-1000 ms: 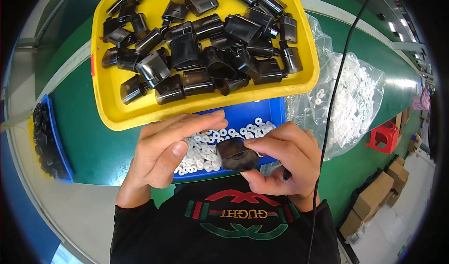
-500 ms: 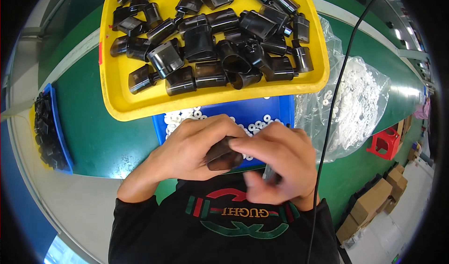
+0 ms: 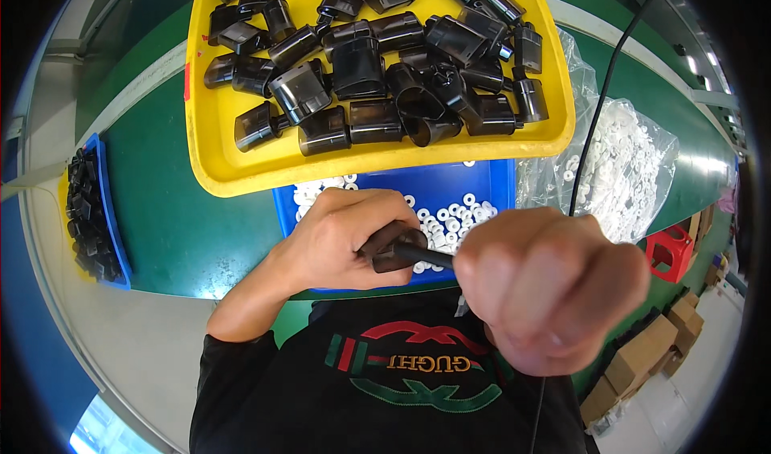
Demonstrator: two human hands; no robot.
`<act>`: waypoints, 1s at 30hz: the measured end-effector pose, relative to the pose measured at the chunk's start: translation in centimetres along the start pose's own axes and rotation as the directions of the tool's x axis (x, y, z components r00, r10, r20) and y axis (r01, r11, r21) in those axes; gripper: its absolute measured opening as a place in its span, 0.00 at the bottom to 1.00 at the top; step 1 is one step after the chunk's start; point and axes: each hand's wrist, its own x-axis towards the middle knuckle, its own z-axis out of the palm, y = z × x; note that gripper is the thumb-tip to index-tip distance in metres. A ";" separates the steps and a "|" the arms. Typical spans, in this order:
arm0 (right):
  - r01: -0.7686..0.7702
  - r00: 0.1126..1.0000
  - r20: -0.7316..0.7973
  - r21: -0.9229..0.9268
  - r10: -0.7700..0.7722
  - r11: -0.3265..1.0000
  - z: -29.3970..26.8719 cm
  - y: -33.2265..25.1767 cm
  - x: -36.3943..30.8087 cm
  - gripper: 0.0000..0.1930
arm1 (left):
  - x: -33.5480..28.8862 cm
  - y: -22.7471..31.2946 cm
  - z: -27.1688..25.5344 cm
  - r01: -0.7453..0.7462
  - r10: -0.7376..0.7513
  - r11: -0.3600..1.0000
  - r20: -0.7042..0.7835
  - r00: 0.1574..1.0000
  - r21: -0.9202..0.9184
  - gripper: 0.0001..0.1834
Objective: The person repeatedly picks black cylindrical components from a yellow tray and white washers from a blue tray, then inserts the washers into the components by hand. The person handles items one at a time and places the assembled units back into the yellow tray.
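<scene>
While the scene's far left holds one blue-edged tray [image 3: 113,205] heaped with dark pieces too crowded to count, the green desk [image 3: 181,221] stretches from there toward the right. Next, on the far side, comes one big yellow tray [image 3: 353,166], holding more than twenty dark, see-through plastic pieces [image 3: 357,72]; they overlap, so the exact number cannot be told. Nearer, the left hand [image 3: 341,241] is clamped around one dark plastic cup [image 3: 387,237], which sits in front of the yellow tray with its open mouth toward the right. One black rod [image 3: 434,256] meets that mouth; how deep it goes cannot be told. Behind the cup lies one blue tray [image 3: 397,184], partly under the yellow one, with dozens of small white rings [image 3: 450,225] in it. The right hand [image 3: 554,289], blurred, is a fist closed on the rod, the two hands being apart. Farther right, one clear bag [image 3: 548,179] holds a great many white rings, beyond counting, and one black cable [image 3: 592,128] hangs across it. On the right are one red stool [image 3: 673,253] and, nearer, at least two cardboard boxes [image 3: 642,351].
</scene>
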 end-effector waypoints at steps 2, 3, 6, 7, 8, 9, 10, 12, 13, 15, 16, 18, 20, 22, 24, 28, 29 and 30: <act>-0.075 0.994 0.073 -0.074 0.080 0.994 -0.7 0.3 -0.2 0.11 | 0.1 0.0 -0.1 -0.032 0.032 0.999 -0.038 0.999 -0.006 0.15; -0.095 0.989 0.100 -0.100 0.105 0.990 -0.9 0.4 -0.3 0.10 | 0.2 0.1 -0.3 -0.026 0.026 1.000 -0.043 0.999 0.006 0.15; -0.116 0.983 0.123 -0.150 0.135 0.982 -0.8 0.9 -0.3 0.07 | 0.1 0.0 -0.2 -0.019 0.018 0.999 -0.057 0.998 -0.027 0.15; -0.112 0.986 0.109 -0.156 0.130 0.981 -0.7 1.1 -0.2 0.06 | 0.0 -0.2 -0.1 -0.021 0.018 0.999 -0.059 0.998 -0.047 0.15; -0.103 0.991 0.067 -0.151 0.115 0.983 -0.2 1.4 -0.4 0.07 | 0.0 -0.2 -0.1 -0.020 0.017 0.999 -0.058 0.998 -0.047 0.15; -0.102 0.993 0.047 -0.159 0.111 0.982 0.0 1.6 -0.5 0.08 | 0.0 -0.2 -0.1 -0.020 0.017 0.999 -0.058 0.998 -0.047 0.15; -0.101 0.994 0.027 -0.166 0.106 0.981 0.2 1.7 -0.6 0.09 | 0.0 -0.1 -0.2 -0.019 0.016 0.999 -0.057 0.998 -0.046 0.16; -0.116 0.992 0.023 -0.202 0.123 0.972 0.3 1.6 -0.5 0.09 | -0.1 -0.2 -0.1 -0.032 0.029 0.999 -0.068 0.997 -0.036 0.16; -0.124 0.991 0.018 -0.218 0.132 0.968 0.4 1.5 -0.5 0.09 | 0.0 -0.1 -0.1 -0.039 0.036 0.999 -0.074 0.997 -0.036 0.16; -0.141 0.989 0.011 -0.231 0.147 0.963 0.5 1.5 -0.5 0.09 | 0.0 -0.1 -0.1 -0.047 0.044 0.998 -0.075 0.996 -0.032 0.16; -0.147 0.988 0.012 -0.234 0.154 0.961 0.5 1.5 -0.5 0.08 | 0.0 0.0 -0.2 -0.048 0.046 0.998 -0.070 0.996 -0.028 0.16; -0.144 0.987 0.030 -0.232 0.155 0.962 0.3 1.7 -0.6 0.08 | -0.1 0.1 -0.2 -0.049 0.048 0.999 -0.059 0.997 -0.022 0.16; -0.134 0.988 0.048 -0.228 0.149 0.964 0.3 1.8 -0.6 0.08 | -0.1 0.2 -0.3 -0.048 0.047 0.999 -0.046 0.998 -0.020 0.17; -0.095 0.989 0.088 -0.234 0.118 0.968 0.3 2.0 -0.8 0.08 | -0.2 0.7 -0.2 -0.060 0.060 0.998 -0.049 0.997 -0.014 0.17; -0.031 0.986 0.151 -0.249 0.071 0.968 0.1 2.3 -1.3 0.07 | -0.2 0.9 -0.3 -0.059 0.059 0.998 -0.050 0.997 0.001 0.17; -0.006 0.985 0.167 -0.202 0.041 0.979 -0.4 3.2 -1.6 0.07 | -0.1 1.5 -0.6 -0.014 0.016 0.998 -0.026 1.000 0.064 0.16; 0.000 0.986 0.161 -0.208 0.035 0.978 -0.3 3.2 -1.4 0.06 | 0.2 1.6 -1.0 -0.027 0.028 0.997 -0.011 1.000 0.071 0.16; 0.011 0.986 0.162 -0.218 0.025 0.976 -0.2 3.0 -1.2 0.06 | 0.4 1.7 -1.5 -0.035 0.035 0.996 0.008 0.999 0.081 0.16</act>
